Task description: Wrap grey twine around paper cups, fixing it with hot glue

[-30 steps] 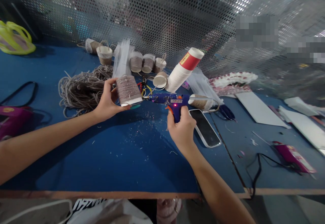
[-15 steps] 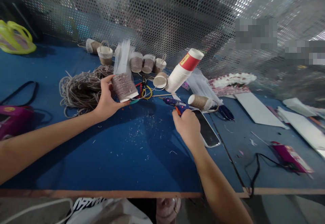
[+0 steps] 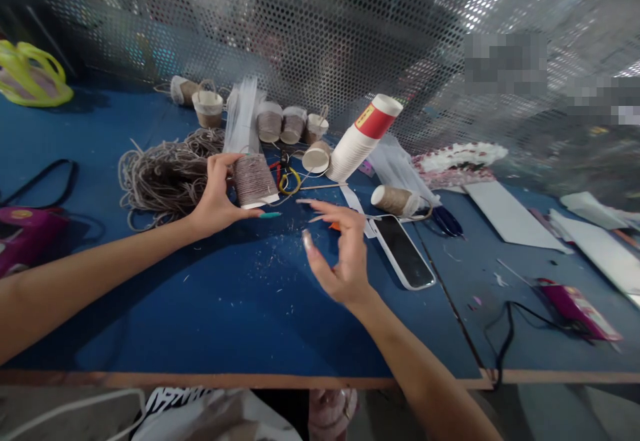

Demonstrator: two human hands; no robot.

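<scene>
The left hand (image 3: pixel 216 196) grips the twine-wrapped cup (image 3: pixel 254 180), with the thumb and fingers closed around its side, over the blue worktop (image 3: pixel 225 308). The cup sits up and to the left of the right hand (image 3: pixel 343 258), apart from it. The right hand is open with fingers spread and holds nothing, near the phone (image 3: pixel 404 252).

Twine heap (image 3: pixel 165 176) just left of wrapped cup (image 3: pixel 254 180), phone (image 3: pixel 404 252) to its right, cup stack (image 3: pixel 357 140) behind, table (image 3: pixel 225 321) beneath.
</scene>
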